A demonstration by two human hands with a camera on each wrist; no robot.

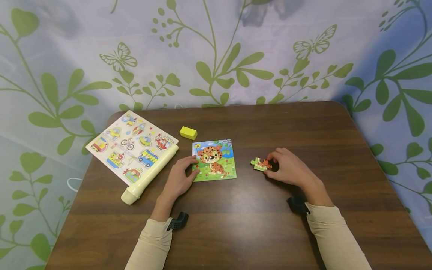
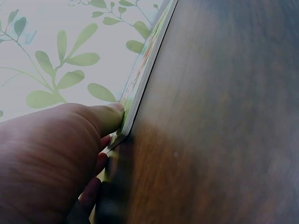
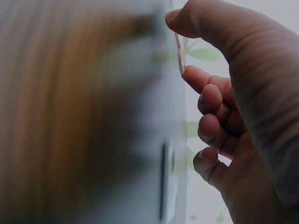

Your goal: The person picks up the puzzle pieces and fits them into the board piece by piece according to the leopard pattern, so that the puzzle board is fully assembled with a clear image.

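A square picture puzzle (image 1: pixel 212 160) with a spotted leopard cub on green grass lies on the table. My left hand (image 1: pixel 179 177) grips its left edge; in the left wrist view the thumb (image 2: pixel 112 116) bears on the puzzle's edge, and the other fingers are partly hidden below it. To the right of that puzzle, my right hand (image 1: pixel 291 167) pinches a small jigsaw piece (image 1: pixel 260 164), green with orange spots, between thumb and index finger. The right wrist view catches the piece (image 3: pixel 181 53) edge-on, with the remaining fingers curled loosely beneath.
On the left lies a white board (image 1: pixel 116 155) with pictures of vehicles. A pale yellow microphone-shaped toy (image 1: pixel 152 174) rests along its right side. A yellow block (image 1: pixel 188 133) sits behind the leopard puzzle. The brown wooden table (image 1: pixel 243 232) meets a leaf-patterned cloth (image 1: pixel 229 45) at the back.
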